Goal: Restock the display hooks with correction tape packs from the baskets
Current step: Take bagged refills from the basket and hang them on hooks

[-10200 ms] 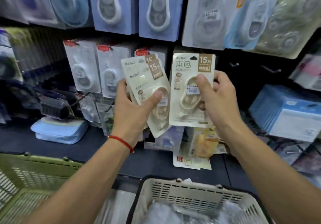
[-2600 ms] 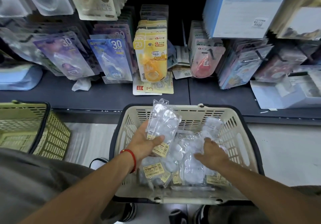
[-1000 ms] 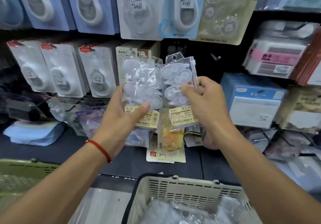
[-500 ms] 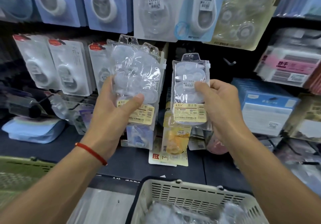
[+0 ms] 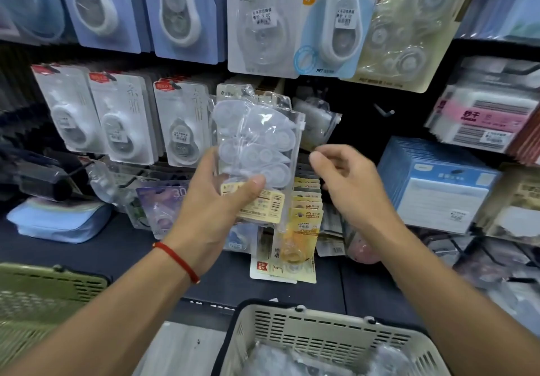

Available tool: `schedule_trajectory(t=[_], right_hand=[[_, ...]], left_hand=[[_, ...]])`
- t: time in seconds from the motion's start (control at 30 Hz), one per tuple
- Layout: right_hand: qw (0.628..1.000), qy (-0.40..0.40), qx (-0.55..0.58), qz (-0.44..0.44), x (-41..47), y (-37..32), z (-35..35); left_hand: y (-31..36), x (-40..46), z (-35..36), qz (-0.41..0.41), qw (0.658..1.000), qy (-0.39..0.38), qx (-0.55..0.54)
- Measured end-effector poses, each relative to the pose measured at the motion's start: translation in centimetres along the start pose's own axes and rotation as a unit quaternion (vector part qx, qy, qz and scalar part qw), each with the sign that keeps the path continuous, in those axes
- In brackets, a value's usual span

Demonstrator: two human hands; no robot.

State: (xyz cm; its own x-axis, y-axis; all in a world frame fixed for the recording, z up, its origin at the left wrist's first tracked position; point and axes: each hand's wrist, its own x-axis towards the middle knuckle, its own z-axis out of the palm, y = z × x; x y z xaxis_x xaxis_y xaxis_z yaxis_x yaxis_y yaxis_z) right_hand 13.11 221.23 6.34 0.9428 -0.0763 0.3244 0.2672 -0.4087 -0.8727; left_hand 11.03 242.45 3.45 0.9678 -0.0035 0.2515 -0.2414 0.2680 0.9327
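Gripping a clear correction tape pack (image 5: 254, 156) by its label, the left hand (image 5: 213, 209) is aiming for hooks at twelve o'clock; the right hand (image 5: 350, 183), fingers loosely curled, is holding nothing and should be steadying the hang hole.

The left hand (image 5: 214, 200) covers the lower left of the clear packs (image 5: 257, 148), its thumb lying over the yellow label (image 5: 263, 205), whose print is too small to read. How many packs it holds cannot be told. The hung pack (image 5: 317, 120) is partly hidden behind them and blurred; its hook is not visible. The white basket (image 5: 321, 334) is cut off by the bottom edge, its contents a blur. The green basket (image 5: 43, 294) runs off the left edge.
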Motion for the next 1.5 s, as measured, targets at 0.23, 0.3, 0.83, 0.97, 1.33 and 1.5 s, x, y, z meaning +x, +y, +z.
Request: schedule_trajectory(t=[0.23, 0.3, 0.83, 0.97, 1.33, 1.5], right_hand=[[0.996, -0.033, 0.082, -0.008, -1.9, -0.7, 0.9], [0.994, -0.003, 0.106, 0.0, -1.8, -0.8, 0.4], [0.981, 0.05, 0.186, 0.032, -0.7, -1.7, -1.8], [0.98, 0.031, 0.196, 0.03, -0.5, -1.4, -1.6], [0.995, 0.044, -0.08, -0.045, 0.7, 0.2, -0.8], [0.997, -0.036, 0.052, -0.039, -0.7, -0.5, 0.2]], left_hand=[[-0.5, -0.6, 2.0, -0.034, 0.998, -0.056, -0.018], [-0.3, -0.5, 2.2, -0.032, 0.999, -0.034, 0.003], [0.6, 0.1, 0.9, 0.041, 0.998, 0.049, 0.029], [0.6, 0.1, 0.7, 0.049, 0.996, 0.051, 0.045], [-0.4, -0.4, 1.3, 0.042, 0.996, -0.047, 0.065], [-1.1, -0.7, 2.7, -0.018, 0.995, -0.093, 0.025]])
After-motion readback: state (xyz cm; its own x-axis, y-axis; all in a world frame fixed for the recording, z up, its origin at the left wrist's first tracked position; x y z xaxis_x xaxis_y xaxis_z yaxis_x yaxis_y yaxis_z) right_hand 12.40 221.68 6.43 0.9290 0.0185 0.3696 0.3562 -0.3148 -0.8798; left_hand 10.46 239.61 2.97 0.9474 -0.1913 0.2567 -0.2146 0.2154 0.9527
